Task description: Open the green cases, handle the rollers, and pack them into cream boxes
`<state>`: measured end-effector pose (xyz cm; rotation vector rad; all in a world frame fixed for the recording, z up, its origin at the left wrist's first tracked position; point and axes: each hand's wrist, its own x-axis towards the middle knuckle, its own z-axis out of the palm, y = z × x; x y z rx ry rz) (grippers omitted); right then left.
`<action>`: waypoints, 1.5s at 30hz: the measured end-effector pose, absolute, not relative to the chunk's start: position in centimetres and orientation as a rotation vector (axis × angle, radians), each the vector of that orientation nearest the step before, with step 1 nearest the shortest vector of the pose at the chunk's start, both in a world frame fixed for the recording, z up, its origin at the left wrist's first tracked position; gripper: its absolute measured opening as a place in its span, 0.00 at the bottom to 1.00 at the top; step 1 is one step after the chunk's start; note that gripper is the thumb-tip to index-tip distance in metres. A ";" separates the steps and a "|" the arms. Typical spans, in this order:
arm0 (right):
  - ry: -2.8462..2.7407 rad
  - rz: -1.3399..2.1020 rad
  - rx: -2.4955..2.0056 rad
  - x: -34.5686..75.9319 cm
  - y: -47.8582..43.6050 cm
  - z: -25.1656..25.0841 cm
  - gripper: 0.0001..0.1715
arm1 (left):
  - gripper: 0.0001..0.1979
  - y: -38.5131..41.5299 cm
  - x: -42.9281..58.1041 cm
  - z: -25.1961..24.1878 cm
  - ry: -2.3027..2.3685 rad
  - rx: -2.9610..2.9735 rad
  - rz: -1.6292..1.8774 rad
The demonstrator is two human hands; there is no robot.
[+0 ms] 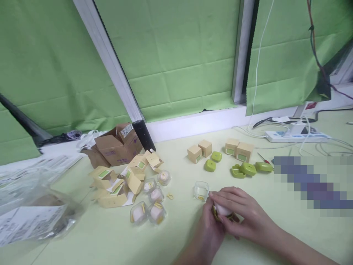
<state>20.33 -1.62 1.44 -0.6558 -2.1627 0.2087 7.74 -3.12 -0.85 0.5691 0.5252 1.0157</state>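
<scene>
Between my two hands is a white rounded item (223,210) with an olive-green case around its lower edge. My left hand (211,221) cups it from the left and below. My right hand (242,209) lies over its top and right side, with the thumb along the near edge. Just beyond my left fingertips stands a clear plastic case (201,190) with a small yellow piece in it. Several clear cases with pale contents (156,212) are grouped to the left, beside a loose yellow loop (170,196).
Opened small cartons (118,187), a brown box (117,145) and a black cylinder (143,135) stand left. Closed small boxes (195,154) and green cases (248,169) sit farther back. A power strip (298,137) with cables lies back right; a plastic bag (35,209) lies left.
</scene>
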 end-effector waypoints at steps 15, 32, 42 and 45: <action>-2.212 0.295 -0.620 20.4 -1.8 1.7 0.28 | 0.16 -3.2 7.0 -2.6 0.512 0.604 1.052; -2.137 0.591 -0.752 22.1 -1.4 3.2 0.18 | 0.19 -3.2 5.6 0.3 0.631 0.795 1.042; -2.123 0.565 -0.759 21.7 -1.4 2.8 0.16 | 0.17 -3.5 5.6 -0.3 0.624 0.942 1.014; -2.080 0.534 -0.760 21.1 -1.9 2.6 0.16 | 0.17 -3.6 5.7 -0.5 0.657 0.957 1.044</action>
